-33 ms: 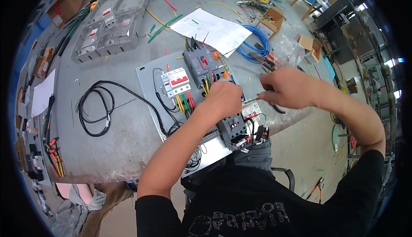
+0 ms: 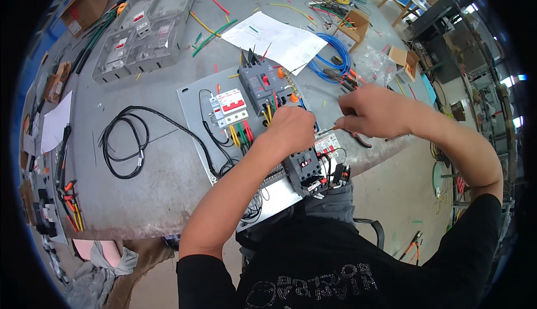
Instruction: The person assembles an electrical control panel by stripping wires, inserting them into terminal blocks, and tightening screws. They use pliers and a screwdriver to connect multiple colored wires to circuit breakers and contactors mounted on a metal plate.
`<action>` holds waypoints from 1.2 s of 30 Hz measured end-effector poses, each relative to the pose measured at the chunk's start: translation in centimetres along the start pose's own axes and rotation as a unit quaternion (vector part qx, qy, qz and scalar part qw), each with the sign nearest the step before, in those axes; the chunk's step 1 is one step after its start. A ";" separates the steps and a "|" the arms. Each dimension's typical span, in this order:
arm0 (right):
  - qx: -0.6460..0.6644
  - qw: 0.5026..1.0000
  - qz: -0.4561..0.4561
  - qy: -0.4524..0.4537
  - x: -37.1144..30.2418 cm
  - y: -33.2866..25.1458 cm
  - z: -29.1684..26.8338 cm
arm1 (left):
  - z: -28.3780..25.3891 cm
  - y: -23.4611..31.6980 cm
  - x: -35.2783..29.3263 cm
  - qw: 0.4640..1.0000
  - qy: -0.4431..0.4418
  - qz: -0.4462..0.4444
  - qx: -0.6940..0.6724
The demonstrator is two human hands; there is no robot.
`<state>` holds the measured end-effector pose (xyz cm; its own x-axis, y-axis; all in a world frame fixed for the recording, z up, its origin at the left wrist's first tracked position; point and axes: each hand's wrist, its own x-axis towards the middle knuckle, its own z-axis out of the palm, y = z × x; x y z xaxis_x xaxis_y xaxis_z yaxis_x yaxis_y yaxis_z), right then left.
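Note:
On a grey metal mounting plate (image 2: pixel 193 104), my left hand (image 2: pixel 292 131) is closed over wiring between the breakers; whatever its fingers hold is hidden. To its right, my right hand (image 2: pixel 380 112) pinches a thin rod-like tool (image 2: pixel 329 131) whose kind I cannot make out. The tool's tip points left, by a white breaker with red switches (image 2: pixel 327 145). A black contactor-like block (image 2: pixel 305 166) lies just below my left hand. Above that hand stands a large grey molded-case breaker (image 2: pixel 262 80). Further left is a white three-pole breaker (image 2: pixel 231 105) with yellow, green and red wires below it.
Left of the plate lies a coiled black cable (image 2: pixel 126 141). Clear plastic boxes (image 2: pixel 154 51) stand at the back left. White paper sheets (image 2: pixel 274 37), a blue wire coil (image 2: pixel 344 51) and pliers (image 2: pixel 349 79) lie behind. The table edge (image 2: pixel 386 155) runs near my right forearm.

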<state>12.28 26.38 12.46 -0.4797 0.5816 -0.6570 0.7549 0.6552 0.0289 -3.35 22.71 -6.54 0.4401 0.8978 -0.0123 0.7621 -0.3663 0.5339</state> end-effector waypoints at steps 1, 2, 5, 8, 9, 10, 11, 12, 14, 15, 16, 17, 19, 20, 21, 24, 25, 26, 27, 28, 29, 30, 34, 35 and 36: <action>0.059 0.997 0.045 -0.030 0.4 0.2 -0.3 | 0.0 0.0 0.0 1.000 -0.002 -0.001 0.001; -0.010 1.000 -0.017 0.007 0.2 0.1 -0.1 | 0.0 -0.1 0.0 1.000 -0.003 -0.002 0.000; -0.209 0.955 -0.183 0.102 -1.1 0.0 1.5 | -0.1 0.0 0.0 1.000 -0.005 0.000 -0.005; -0.253 0.950 -0.174 0.063 -1.0 -0.9 1.9 | -0.5 0.3 -0.2 1.000 -0.015 -0.001 0.001; -0.170 0.976 -0.128 0.039 -0.7 -0.6 1.9 | -0.6 0.3 -0.2 1.000 -0.020 -0.003 0.006; -0.085 0.993 -0.081 0.015 0.0 0.1 2.0 | -0.3 0.2 -0.1 1.000 -0.011 -0.001 0.004; 0.000 0.999 -0.032 -0.005 0.7 0.4 1.5 | -0.3 0.1 -0.1 1.000 -0.001 0.001 0.006; 0.086 0.996 0.017 -0.025 1.0 0.5 0.9 | -0.2 0.0 0.0 1.000 0.009 0.004 0.008; 0.119 0.987 0.074 -0.075 0.8 0.3 0.0 | -0.1 0.0 -0.1 1.000 0.010 0.005 0.008; 0.085 0.992 0.060 -0.073 0.6 0.1 -0.2 | -0.2 0.0 -0.1 1.000 0.012 0.006 0.007; 0.050 0.995 0.047 -0.071 0.4 -0.2 -0.3 | -0.3 0.0 -0.1 1.000 0.012 0.010 0.007; -0.038 0.999 -0.028 -0.011 -0.3 -0.5 -0.2 | -0.2 0.0 -0.1 1.000 0.010 0.012 0.004; -0.127 0.988 -0.080 0.042 -0.8 -0.6 0.1 | 0.0 -0.1 -0.1 1.000 0.009 0.015 0.003; -0.167 0.977 -0.109 0.069 -0.8 -0.6 0.4 | 0.0 -0.1 0.1 1.000 0.005 0.016 0.008; -0.208 0.967 -0.124 0.074 -0.9 -0.9 0.3 | 0.0 -0.1 0.1 1.000 0.002 0.017 0.013; -0.097 0.991 -0.082 0.036 -0.3 -0.6 0.0 | 0.1 -0.2 0.0 1.000 0.018 0.015 0.009; -0.047 0.997 -0.045 0.032 -0.1 -0.3 0.1 | 0.1 -0.2 -0.1 1.000 0.010 0.011 0.003; 0.002 1.000 -0.005 0.031 0.1 0.0 0.1 | -0.1 0.0 -0.1 1.000 0.003 0.009 -0.002; 0.050 0.998 0.034 0.029 0.1 0.1 0.0 | -0.4 0.1 -0.1 1.000 -0.003 0.006 -0.007; 0.041 0.999 0.010 0.031 -0.3 -0.1 -0.1 | -0.6 0.2 -0.2 1.000 -0.011 0.006 -0.007; 0.029 0.999 -0.015 0.031 -0.8 -0.6 -0.3 | -0.7 0.2 -0.2 1.000 -0.018 0.004 -0.009; 0.018 0.999 -0.040 0.031 -1.1 -0.9 -0.3 | -0.8 0.1 -0.2 1.000 -0.026 0.002 -0.012; -0.219 0.960 -0.156 0.076 -1.5 -1.4 0.6 | -0.4 -0.2 -0.2 1.000 -0.011 0.004 -0.003; -0.196 0.970 -0.137 0.047 -1.6 -2.0 0.0 | -0.4 -0.2 -0.1 1.000 -0.009 0.005 -0.003; -0.122 0.986 -0.098 0.056 -1.4 -1.6 0.2 | -0.5 -0.1 -0.1 1.000 -0.006 0.006 -0.003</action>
<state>11.79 24.40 13.12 -0.6625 0.4724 -0.5813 0.5194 0.8489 0.0980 -3.71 22.82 -6.23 0.4547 0.8905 -0.0170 0.7538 -0.3747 0.5398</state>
